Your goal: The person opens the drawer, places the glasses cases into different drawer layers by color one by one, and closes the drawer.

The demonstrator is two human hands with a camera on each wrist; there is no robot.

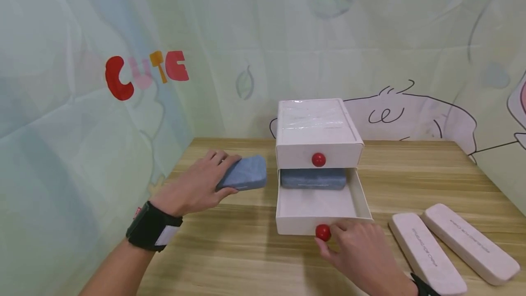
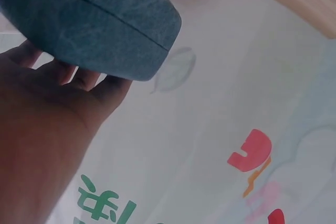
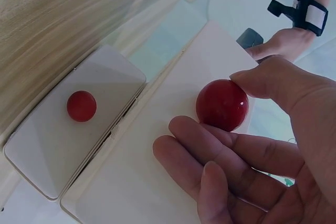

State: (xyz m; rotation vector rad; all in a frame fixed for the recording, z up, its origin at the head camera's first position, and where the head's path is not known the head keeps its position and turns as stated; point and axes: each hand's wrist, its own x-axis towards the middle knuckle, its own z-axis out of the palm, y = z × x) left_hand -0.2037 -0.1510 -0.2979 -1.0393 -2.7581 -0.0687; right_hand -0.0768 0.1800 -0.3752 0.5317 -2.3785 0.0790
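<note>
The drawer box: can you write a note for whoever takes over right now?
Left hand grips a blue-grey case just left of the white drawer box. Right hand pinches the red knob of the bottom drawer, which is pulled open. Done: one blue-grey case already lies at the back of that drawer. The top drawer is closed. Left: the held case is not yet in; two white cases lie on the table to the right.

Left hand (image 1: 193, 188) curled, gripping; right hand (image 1: 361, 252) pinching.
</note>
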